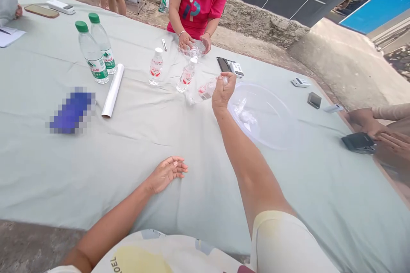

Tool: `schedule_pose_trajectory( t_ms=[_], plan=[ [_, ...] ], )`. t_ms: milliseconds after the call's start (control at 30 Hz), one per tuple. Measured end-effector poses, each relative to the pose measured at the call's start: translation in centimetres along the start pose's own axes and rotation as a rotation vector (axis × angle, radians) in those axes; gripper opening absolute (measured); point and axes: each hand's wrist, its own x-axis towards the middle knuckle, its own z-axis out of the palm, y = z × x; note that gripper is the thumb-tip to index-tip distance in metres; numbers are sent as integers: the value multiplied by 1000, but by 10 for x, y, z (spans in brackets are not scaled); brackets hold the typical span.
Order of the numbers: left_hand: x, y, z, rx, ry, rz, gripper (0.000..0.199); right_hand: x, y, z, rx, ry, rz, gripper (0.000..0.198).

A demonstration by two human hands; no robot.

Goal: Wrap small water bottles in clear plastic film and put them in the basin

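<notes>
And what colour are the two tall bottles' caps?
The caps are green, shown in the head view.

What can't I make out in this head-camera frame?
All in the head view:
Tilted bottle: one end hidden by the right hand; label blurred.
Blue item: masked by pixelation.
Clear object: partly covered by the co-worker's hands.
Paper: cut off by the left edge.

The right hand (223,91) covers one end of a blurred bottle (206,89); the clear material (246,114) in the basin (273,115) is too indistinct to identify. Pixelation masks a blue object (73,111), and the left edge cuts off a paper sheet (13,39) and a pale sleeve (7,0).
</notes>
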Motion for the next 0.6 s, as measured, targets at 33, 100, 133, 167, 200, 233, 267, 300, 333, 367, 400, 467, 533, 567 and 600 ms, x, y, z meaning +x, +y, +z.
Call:
schedule_pose_trajectory(
  t_ms=[33,100,133,167,200,233,267,300,333,367,400,467,533,567,600],
  plan=[
    [-1,2,0,-21,-3,-9,29,11,1,8,-26,19,13,44],
    [-2,5,-1,-53,-2,-17,28,25,1,21,-54,38,75,39],
    [-2,6,-1,-61,-4,-22,28,29,1,26,-75,-9,87,37],
    [-2,6,-1,-63,-6,-26,27,33,2,30,-97,-63,92,36],
    [-2,7,-1,-63,-9,-30,27,36,2,33,-120,-118,87,35],
    [-2,7,-1,-61,-13,-32,27,38,3,35,-143,-173,71,36],
    [-2,6,-1,-59,-16,-33,27,41,5,36,-164,-222,46,37],
    [-2,6,-2,-57,-17,-33,27,43,6,36,-180,-267,12,41],
    [-1,6,-2,-56,-17,-34,28,46,7,36,-190,-307,-27,46],
    [-1,5,-3,-55,-17,-34,28,48,8,35,-193,-342,-68,53],
    [-1,5,-4,-55,-15,-36,28,51,8,32,-188,-370,-109,61],
    [-1,5,-5,-55,-11,-40,27,56,9,21,-156,-400,-178,71],
    [0,5,-6,-49,-11,-42,26,61,12,1,-121,-382,-203,72],
    [0,6,-7,-44,-12,-41,26,63,15,-12,-113,-355,-190,69],
    [0,6,-7,-39,-12,-37,26,64,19,-28,-117,-319,-159,65]
  ],
)
